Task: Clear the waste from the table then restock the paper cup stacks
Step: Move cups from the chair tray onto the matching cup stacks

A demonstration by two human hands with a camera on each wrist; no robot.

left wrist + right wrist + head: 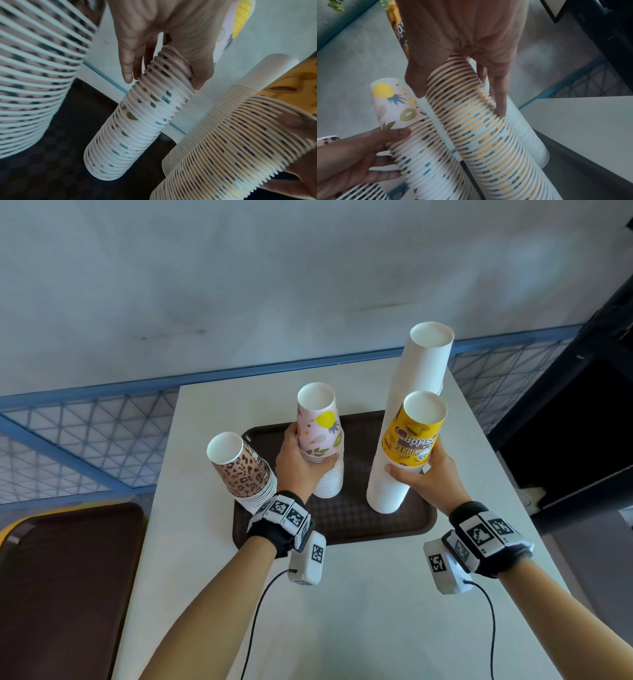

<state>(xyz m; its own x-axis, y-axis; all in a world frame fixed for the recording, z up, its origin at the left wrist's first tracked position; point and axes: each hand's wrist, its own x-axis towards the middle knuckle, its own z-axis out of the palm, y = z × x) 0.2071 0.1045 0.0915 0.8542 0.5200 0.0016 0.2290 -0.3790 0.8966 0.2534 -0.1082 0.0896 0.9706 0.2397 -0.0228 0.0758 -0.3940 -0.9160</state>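
Note:
Four upside-down paper cup stacks stand on a brown tray (346,522). My left hand (305,453) grips the pink fruit-print stack (318,422) just below its top cup; this stack's base rests on the tray (51,155). My right hand (412,465) grips the yellow coffee-shop stack (414,433) near its top, right in front of the tall plain white stack (411,392). A leopard-print stack (239,470) stands untouched at the left. In the wrist views, the left hand (163,75) wraps the fruit-print stack (137,121) and the right hand (458,102) wraps the yellow stack (488,135).
The tray lies on a white table (342,611) set against a blue mesh fence (85,440). Another brown tray (68,577) lies lower at the left. A dark cabinet (582,412) stands to the right.

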